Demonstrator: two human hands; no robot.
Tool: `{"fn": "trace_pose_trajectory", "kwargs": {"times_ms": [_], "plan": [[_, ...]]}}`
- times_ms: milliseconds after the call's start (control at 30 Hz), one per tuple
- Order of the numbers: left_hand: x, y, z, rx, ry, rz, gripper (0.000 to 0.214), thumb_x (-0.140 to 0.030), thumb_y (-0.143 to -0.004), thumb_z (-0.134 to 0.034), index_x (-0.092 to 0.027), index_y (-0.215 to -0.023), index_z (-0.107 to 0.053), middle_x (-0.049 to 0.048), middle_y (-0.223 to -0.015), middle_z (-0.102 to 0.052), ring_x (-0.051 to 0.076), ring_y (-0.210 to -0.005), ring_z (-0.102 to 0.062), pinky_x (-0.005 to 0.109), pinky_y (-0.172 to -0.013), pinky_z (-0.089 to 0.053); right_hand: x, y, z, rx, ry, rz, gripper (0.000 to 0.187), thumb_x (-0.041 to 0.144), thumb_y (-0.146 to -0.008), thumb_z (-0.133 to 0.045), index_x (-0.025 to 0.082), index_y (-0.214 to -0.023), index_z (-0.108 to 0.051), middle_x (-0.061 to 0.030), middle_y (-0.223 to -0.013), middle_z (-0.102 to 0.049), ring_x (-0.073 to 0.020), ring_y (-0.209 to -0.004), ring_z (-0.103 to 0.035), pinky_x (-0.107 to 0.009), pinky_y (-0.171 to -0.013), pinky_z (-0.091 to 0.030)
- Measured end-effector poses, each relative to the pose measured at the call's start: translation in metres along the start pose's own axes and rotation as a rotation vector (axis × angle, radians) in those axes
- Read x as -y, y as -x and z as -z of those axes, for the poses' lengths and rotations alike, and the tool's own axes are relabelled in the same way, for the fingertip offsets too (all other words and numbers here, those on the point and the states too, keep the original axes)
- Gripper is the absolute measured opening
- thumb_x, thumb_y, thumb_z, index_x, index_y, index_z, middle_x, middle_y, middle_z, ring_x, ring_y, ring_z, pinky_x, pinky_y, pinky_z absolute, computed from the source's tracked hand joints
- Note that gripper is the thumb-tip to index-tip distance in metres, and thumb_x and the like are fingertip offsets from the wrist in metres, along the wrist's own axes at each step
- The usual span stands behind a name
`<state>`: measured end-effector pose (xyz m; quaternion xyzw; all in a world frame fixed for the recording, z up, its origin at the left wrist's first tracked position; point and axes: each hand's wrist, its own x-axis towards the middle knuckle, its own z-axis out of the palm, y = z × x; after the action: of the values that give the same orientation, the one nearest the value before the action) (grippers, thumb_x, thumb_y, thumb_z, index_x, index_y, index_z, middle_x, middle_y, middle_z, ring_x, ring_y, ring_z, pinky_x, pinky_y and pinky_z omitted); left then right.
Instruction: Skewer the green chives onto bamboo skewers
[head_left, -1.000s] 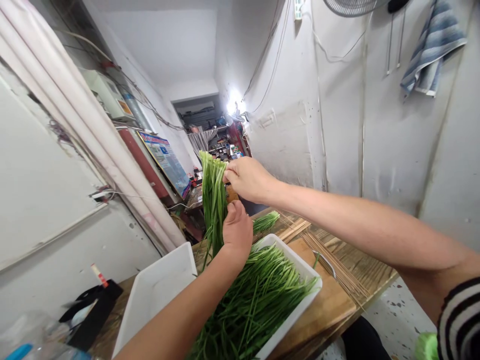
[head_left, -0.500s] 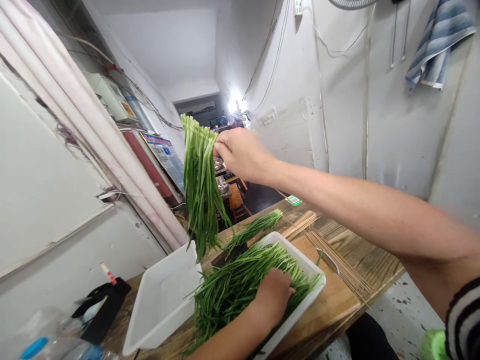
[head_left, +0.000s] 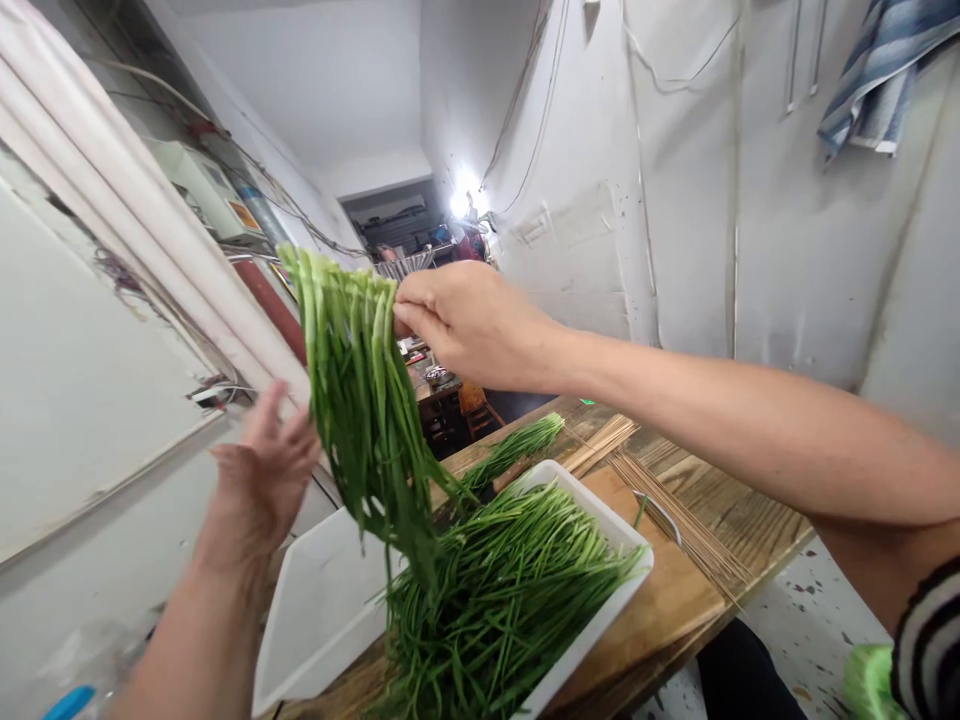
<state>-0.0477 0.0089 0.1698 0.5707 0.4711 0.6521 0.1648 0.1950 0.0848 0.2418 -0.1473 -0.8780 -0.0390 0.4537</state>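
I have my right hand (head_left: 469, 325) clamped on upright greens (head_left: 360, 380); my left hand (head_left: 259, 480) is spread, fingers apart, just left.

Pale pink curtain (head_left: 150, 190) hangs diag. on L, w/ white box (head_left: 196, 180) (orange label) just R of it & red panel (head_left: 274, 305) below box. V. bright lamp (head_left: 466, 200) at far end; dark cables (head_left: 517, 100) up grey-white wall (head_left: 690, 220). Blue/white striped towel (head_left: 885, 75) top R. Wooden chair (head_left: 474, 400) in bkgd, ctr. Btm R: speckled floor (head_left: 787, 600), bright green item (head_left: 866, 680), type unclear. Btm L: blue cap (head_left: 69, 702).
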Motion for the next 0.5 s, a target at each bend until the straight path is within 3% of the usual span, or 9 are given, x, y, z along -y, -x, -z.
{"fn": "trace_pose_trajectory", "kwargs": {"times_ms": [67, 133, 233, 333, 400, 500], "plan": [[0.013, 0.002, -0.007, 0.305, 0.133, 0.242, 0.102, -0.084, -0.052, -0.035, -0.016, -0.127, -0.039, 0.0114, -0.119, -0.055, 0.030, -0.113, -0.046, 0.044, -0.096, -0.035, -0.003, 0.000, 0.001, -0.032, -0.020, -0.028, 0.028, 0.012, -0.086, -0.039, 0.011, -0.072, -0.063, 0.0002, -0.068, -0.058, -0.0111, -0.070, -0.053, -0.021, -0.068, -0.036], [0.029, 0.016, -0.015, 0.576, 0.299, 0.378, 0.103, -0.086, -0.048, -0.034, -0.013, -0.119, -0.048, 0.0118, -0.119, -0.056, 0.033, -0.113, -0.045, 0.047, -0.098, -0.032, -0.011, 0.000, -0.003, -0.040, -0.046, -0.068, 0.029, 0.010, -0.086, -0.039, 0.010, -0.071, -0.064, -0.0006, -0.068, -0.059, -0.0107, -0.067, -0.053, -0.021, -0.067, -0.036], [0.049, 0.043, -0.024, 0.830, 0.575, 0.509, 0.096, -0.082, -0.043, -0.048, -0.013, -0.111, -0.055, 0.0095, -0.114, -0.059, 0.034, -0.107, -0.050, 0.051, -0.097, -0.031, -0.033, 0.004, -0.019, 0.009, -0.101, -0.145, 0.028, 0.008, -0.084, -0.040, 0.008, -0.070, -0.065, -0.0024, -0.068, -0.061, -0.0113, -0.066, -0.054, -0.022, -0.065, -0.036], [0.062, 0.053, -0.029, 0.893, 0.604, 0.686, 0.076, -0.067, -0.051, -0.060, -0.013, -0.103, -0.059, 0.0083, -0.100, -0.062, 0.023, -0.084, -0.060, 0.034, -0.075, -0.049, -0.065, 0.016, -0.046, 0.054, -0.130, -0.290, 0.027, 0.011, -0.084, -0.042, 0.009, -0.073, -0.067, -0.0038, -0.073, -0.065, -0.0128, -0.072, -0.057, -0.022, -0.066, -0.036], [0.070, 0.043, -0.032, 0.863, 0.451, 0.749, 0.055, -0.055, -0.060, -0.064, -0.010, -0.091, -0.061, 0.0063, -0.074, -0.063, 0.012, -0.058, -0.056, 0.020, -0.051, -0.044, -0.092, 0.027, -0.068, 0.107, -0.123, -0.433, 0.025, 0.014, -0.084, -0.044, 0.011, -0.076, -0.067, -0.0029, -0.075, -0.066, -0.0138, -0.075, -0.059, -0.022, -0.067, -0.037], [0.092, 0.005, -0.036, 0.727, 0.093, 0.814, 0.032, -0.040, -0.066, -0.065, -0.011, -0.074, -0.056, -0.0006, -0.052, -0.053, 0.007, -0.045, -0.047, 0.016, -0.042, -0.036, -0.139, 0.048, -0.106, 0.164, -0.096, -0.577, 0.024, 0.015, -0.087, -0.043, 0.011, -0.081, -0.066, -0.0038, -0.080, -0.066, -0.0160, -0.079, -0.060, -0.025, -0.070, -0.041]]}}
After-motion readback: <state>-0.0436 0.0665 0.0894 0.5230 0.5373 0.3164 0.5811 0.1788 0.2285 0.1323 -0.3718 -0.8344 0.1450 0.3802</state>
